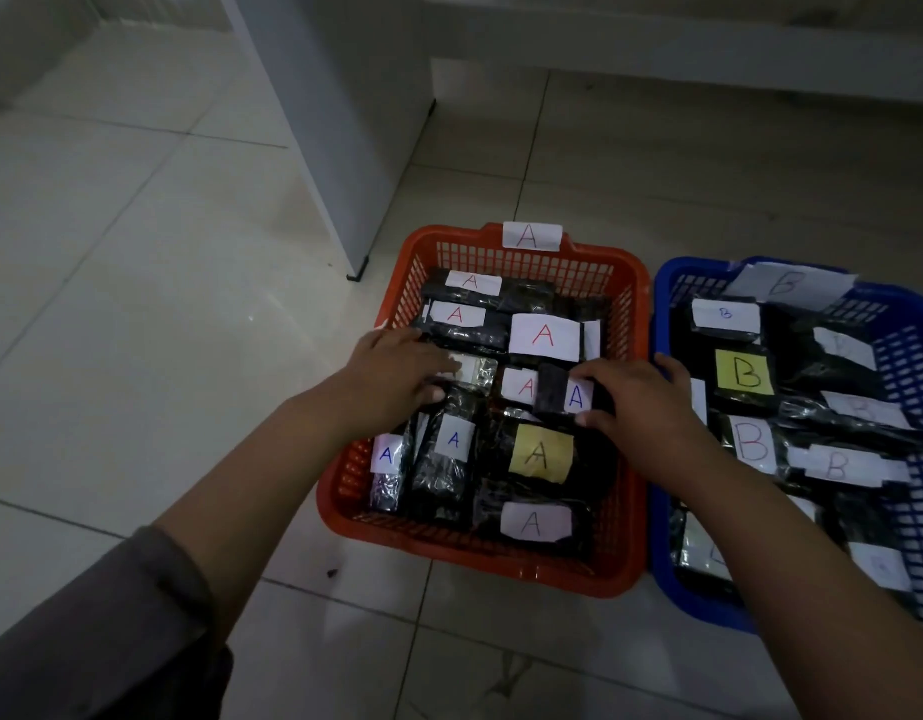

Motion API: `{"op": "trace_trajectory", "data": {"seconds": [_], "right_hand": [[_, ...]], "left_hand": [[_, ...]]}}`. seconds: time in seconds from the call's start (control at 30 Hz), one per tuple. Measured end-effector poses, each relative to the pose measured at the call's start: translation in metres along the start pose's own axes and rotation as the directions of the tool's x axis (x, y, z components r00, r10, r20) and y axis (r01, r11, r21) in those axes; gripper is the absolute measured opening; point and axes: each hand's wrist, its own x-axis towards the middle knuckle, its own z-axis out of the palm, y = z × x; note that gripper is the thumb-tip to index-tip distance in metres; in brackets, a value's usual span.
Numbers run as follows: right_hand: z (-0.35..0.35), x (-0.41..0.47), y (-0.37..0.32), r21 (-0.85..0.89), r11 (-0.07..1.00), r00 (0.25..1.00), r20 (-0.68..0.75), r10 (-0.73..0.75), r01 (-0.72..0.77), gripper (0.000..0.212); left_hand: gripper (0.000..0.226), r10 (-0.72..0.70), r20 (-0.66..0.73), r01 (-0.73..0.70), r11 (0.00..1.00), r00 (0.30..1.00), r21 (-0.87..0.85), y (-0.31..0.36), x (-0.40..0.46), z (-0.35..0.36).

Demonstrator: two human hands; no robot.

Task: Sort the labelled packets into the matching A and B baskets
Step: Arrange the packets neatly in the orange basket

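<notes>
An orange basket (625, 574) tagged A stands on the floor, filled with several black packets bearing A labels, one with a yellow label (539, 453). A blue basket (662, 288) tagged B stands to its right, holding several black packets with B labels, one yellow (745, 375). My left hand (397, 363) lies over the packets at the orange basket's left side, fingers on a shiny packet (475, 371). My right hand (630, 397) pinches a small black packet with a blue A label (565, 394) above the basket's middle.
A white cabinet panel (339, 122) stands on the tiled floor just behind the orange basket. A low white ledge (682, 44) runs along the back. Pale floor tiles (111, 304) stretch to the left and in front.
</notes>
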Motion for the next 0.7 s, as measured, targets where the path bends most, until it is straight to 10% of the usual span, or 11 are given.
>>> {"op": "trace_trajectory", "data": {"seconds": [0.33,0.7], "right_hand": [[0.007,-0.001,0.008,0.026,0.999,0.993,-0.117,-0.034,0.038,0.038],[0.005,0.001,0.005,-0.087,0.996,0.998,-0.048,-0.035,0.031,0.033]], "left_hand": [[0.035,0.133,0.003,-0.131,0.981,0.991,-0.147,-0.009,0.004,0.005],[0.058,-0.021,0.119,0.039,0.987,0.993,-0.154,-0.008,-0.011,-0.004]]}}
